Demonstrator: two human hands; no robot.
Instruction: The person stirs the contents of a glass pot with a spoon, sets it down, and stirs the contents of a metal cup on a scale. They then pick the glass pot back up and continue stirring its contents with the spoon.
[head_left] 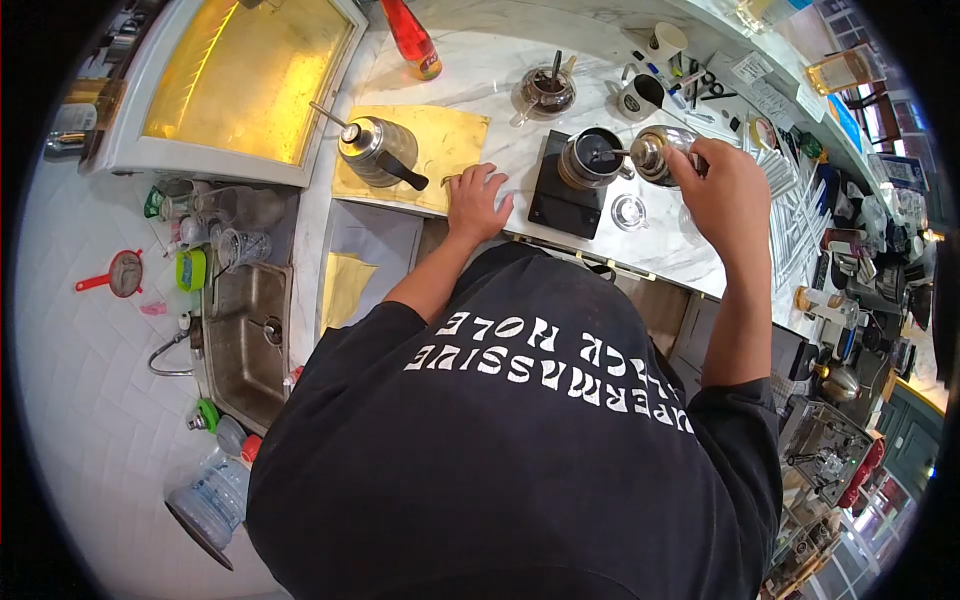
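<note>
My right hand (722, 190) is closed on a steel gooseneck kettle (655, 153), whose spout reaches over a coffee dripper (595, 157). That dripper has dark contents and stands on a black scale (563, 208). Flat at the counter's front edge lies my left hand (476, 205), fingers apart and holding nothing. Left of it, a second steel kettle (372, 150) with a black handle rests on a yellow cloth (455, 130). A small glass lid (629, 212) sits right of the scale. Behind it are a glass pot (548, 92) and a steel pitcher (640, 98).
A red bottle (412, 45) stands at the back. Left are a yellow-lit glass case (245, 75) and a steel sink (245, 340). Scissors, pens and a paper cup (667, 41) lie along the back right, with bundled straws (795, 215) nearer the right side.
</note>
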